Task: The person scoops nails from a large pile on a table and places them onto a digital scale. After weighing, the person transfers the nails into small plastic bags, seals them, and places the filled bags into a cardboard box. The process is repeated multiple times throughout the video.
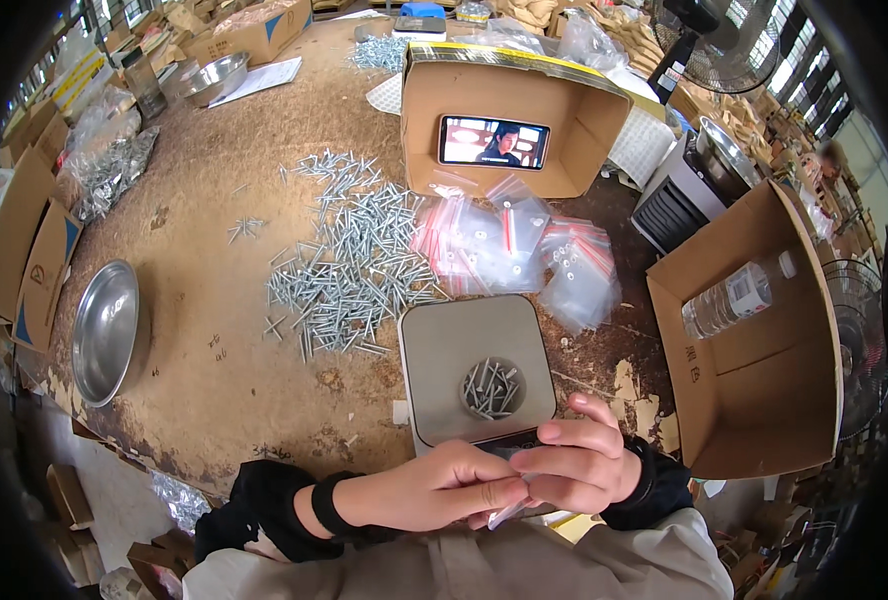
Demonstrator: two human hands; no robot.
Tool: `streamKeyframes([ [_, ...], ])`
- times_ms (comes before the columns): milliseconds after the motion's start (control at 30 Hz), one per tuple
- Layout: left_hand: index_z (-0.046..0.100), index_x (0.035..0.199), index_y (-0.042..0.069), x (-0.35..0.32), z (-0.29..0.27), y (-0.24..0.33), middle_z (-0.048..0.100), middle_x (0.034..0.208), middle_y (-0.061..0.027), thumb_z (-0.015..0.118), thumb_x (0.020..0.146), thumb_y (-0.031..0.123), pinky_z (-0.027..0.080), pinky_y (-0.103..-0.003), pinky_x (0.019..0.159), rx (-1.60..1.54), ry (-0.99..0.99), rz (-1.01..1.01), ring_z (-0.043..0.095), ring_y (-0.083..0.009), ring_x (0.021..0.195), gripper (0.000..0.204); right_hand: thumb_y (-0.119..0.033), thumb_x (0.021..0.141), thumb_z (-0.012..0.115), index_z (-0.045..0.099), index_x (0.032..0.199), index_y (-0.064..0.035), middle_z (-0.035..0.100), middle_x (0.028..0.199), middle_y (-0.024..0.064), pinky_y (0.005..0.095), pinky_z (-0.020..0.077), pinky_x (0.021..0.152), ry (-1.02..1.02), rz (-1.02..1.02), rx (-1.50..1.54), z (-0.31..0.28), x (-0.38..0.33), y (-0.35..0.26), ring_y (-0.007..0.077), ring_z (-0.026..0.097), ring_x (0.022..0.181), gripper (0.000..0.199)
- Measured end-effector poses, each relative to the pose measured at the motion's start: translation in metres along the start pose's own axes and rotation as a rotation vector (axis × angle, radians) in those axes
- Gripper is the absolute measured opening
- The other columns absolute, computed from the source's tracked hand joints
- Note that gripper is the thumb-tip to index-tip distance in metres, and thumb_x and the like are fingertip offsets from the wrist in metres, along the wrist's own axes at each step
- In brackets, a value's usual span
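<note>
My left hand (pixel 429 487) is closed, thumb and fingers pinching a small clear plastic bag (pixel 507 513) near my body. Meeting it from the right, my right hand (pixel 582 462) has its fingers curled in at the same bag; most of the bag is hidden behind the fingers. Just beyond both hands is a flat square scale (pixel 434 345), on which a small round dish of screws (pixel 492 388) sits. A loose pile of silver screws (pixel 359 255) covers the table left of it. Past the scale lie clear zip bags (pixel 499 240) with red edges.
A lit phone (pixel 494 142) leans inside an open cardboard box (pixel 584 120) at the back. To the right, another carton (pixel 754 400) holds a plastic bottle (pixel 729 302). A steel bowl (pixel 109 330) stands at the table's left edge; a fan (pixel 729 45) is at far right.
</note>
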State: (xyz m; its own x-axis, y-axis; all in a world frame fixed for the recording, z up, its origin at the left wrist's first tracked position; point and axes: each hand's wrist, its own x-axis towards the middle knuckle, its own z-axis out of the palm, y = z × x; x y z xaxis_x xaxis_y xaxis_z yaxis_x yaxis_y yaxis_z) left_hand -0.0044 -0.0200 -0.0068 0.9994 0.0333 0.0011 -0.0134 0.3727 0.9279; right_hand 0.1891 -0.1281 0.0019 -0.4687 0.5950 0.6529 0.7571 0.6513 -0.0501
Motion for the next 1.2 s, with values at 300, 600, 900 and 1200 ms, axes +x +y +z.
streamKeyframes([
  [300, 0.056, 0.064, 0.002, -0.006, -0.023, 0.009, 0.048, 0.054, 0.0024, 0.063, 0.092, 0.009, 0.034, -0.023, 0.048, 0.479, 0.3, 0.145, 0.04, -0.0053, 0.051, 0.03, -0.024, 0.084, 0.069, 0.059, 0.089, -0.0128, 0.066, 0.112, 0.0033, 0.0524, 0.0304, 0.113, -0.141, 0.064, 0.298, -0.002, 0.006, 0.002, 0.0263, 0.058, 0.117, 0.016],
  [600, 0.044, 0.129, 0.001, 0.002, -0.011, 0.011, 0.058, 0.114, -0.0136, 0.081, 0.078, 0.028, 0.05, -0.034, 0.084, 0.581, 0.119, 0.428, 0.061, -0.025, 0.097, 0.068, -0.018, 0.087, 0.063, 0.06, 0.087, -0.0141, 0.069, 0.115, 0.0077, 0.0544, 0.0188, 0.118, -0.131, 0.013, 0.359, -0.002, 0.006, -0.001, 0.0296, 0.052, 0.128, 0.005],
  [900, 0.045, 0.13, 0.004, -0.006, -0.038, 0.014, 0.057, 0.086, -0.0006, 0.075, 0.078, 0.0, 0.045, -0.026, 0.075, 0.491, 0.579, 0.505, 0.055, -0.0096, 0.081, 0.06, -0.025, 0.073, 0.081, 0.031, 0.144, -0.0011, 0.041, 0.143, 0.0223, 0.0528, 0.0253, 0.113, -0.173, 0.417, 0.464, -0.001, 0.022, 0.055, 0.0393, 0.038, 0.135, 0.09],
  [1200, 0.048, 0.132, 0.006, 0.0, -0.043, -0.004, 0.054, 0.082, -0.0042, 0.072, 0.075, 0.0, 0.046, -0.03, 0.073, 1.063, 0.691, 0.252, 0.054, -0.0172, 0.075, 0.062, -0.019, 0.07, 0.082, 0.025, 0.149, -0.0041, 0.059, 0.127, 0.0131, 0.0491, 0.0272, 0.11, -0.331, 0.454, 0.486, 0.017, 0.009, 0.058, 0.0356, 0.047, 0.126, 0.099],
])
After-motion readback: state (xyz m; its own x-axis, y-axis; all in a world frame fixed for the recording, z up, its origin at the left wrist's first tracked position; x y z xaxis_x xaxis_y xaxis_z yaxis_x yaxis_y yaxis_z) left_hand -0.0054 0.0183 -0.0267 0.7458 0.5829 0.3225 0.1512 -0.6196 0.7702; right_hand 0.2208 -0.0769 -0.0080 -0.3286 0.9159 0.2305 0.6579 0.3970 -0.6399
